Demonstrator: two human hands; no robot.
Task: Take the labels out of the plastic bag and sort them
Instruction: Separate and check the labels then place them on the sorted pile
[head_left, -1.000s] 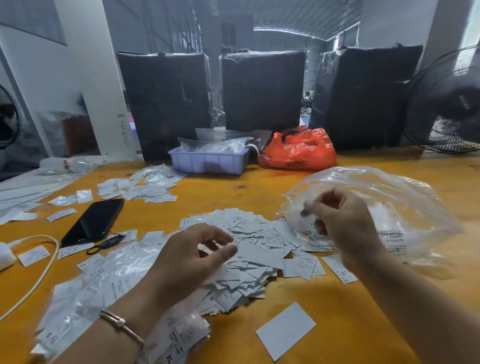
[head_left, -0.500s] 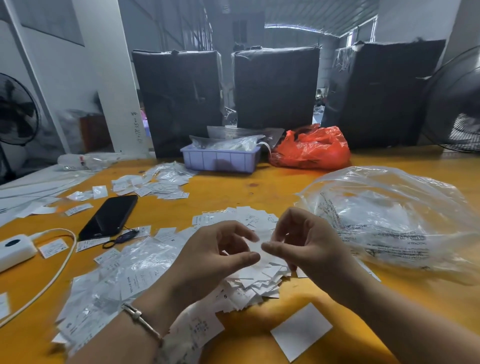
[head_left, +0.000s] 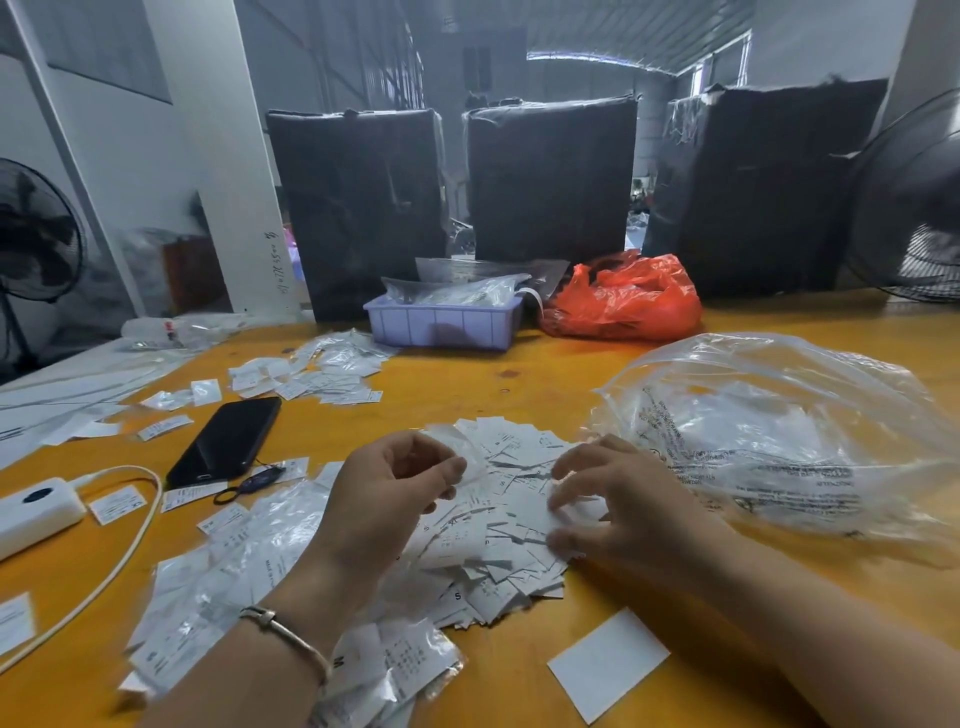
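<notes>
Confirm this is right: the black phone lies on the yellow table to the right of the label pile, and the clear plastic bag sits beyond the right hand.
Not quite. In the head view the black phone lies to the left of the label pile, not the right. The rest stands: it is on the yellow table, and the clear plastic bag sits beyond the right hand.

Three black bales (head_left: 358, 208), two fans (head_left: 36, 234), one phone (head_left: 226, 439), one tray (head_left: 441, 325), one red bag (head_left: 623, 301), one clear bag (head_left: 779, 436) and countless labels (head_left: 509, 525).
</notes>
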